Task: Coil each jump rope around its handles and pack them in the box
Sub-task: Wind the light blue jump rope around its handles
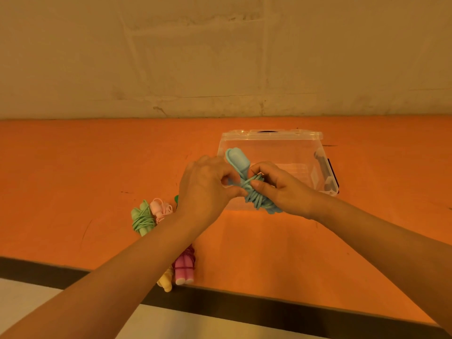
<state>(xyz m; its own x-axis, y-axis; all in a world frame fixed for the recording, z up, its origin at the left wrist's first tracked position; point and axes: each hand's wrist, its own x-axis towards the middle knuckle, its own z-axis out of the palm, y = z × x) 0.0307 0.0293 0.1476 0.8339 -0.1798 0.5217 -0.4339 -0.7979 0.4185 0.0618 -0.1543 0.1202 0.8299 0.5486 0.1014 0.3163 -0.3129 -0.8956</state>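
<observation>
- Orange tabletop (73,167) runs up to a stained, pale wall (195,57), with a dark strip along the near edge of the table.
- A clear plastic box (271,137) sits on the table toward the far right, lid off; as far as its see-through walls show, nothing is packed in it yet.
- Four ropes already look coiled round their handles and lie on the table to the left of the box: a green rope (143,217), a pale pink rope (160,209) just beside it, and nearer the table edge a dark pink rope (185,267) next to a yellow rope (166,281), both partly hidden by the left forearm.
- A bit of darker green peeks out behind the left wrist; what it is cannot be told.
- The blue rope (256,192) is held up in front of the box, above the table, its cord wound in many turns round the two handles, whose rounded ends stick out toward the box.
- The left hand (205,187) has its fingers curled and pinches the cord at the bundle's left side, as if tucking in the last length.
- The right hand (278,187) is wrapped round the bundle from the right, thumb pressed across the coils, holding it firm.
- By my reading the coiling is nearly over, with this blue one close to finished.
- All the packing remains: every bundle has yet to go into the box.
</observation>
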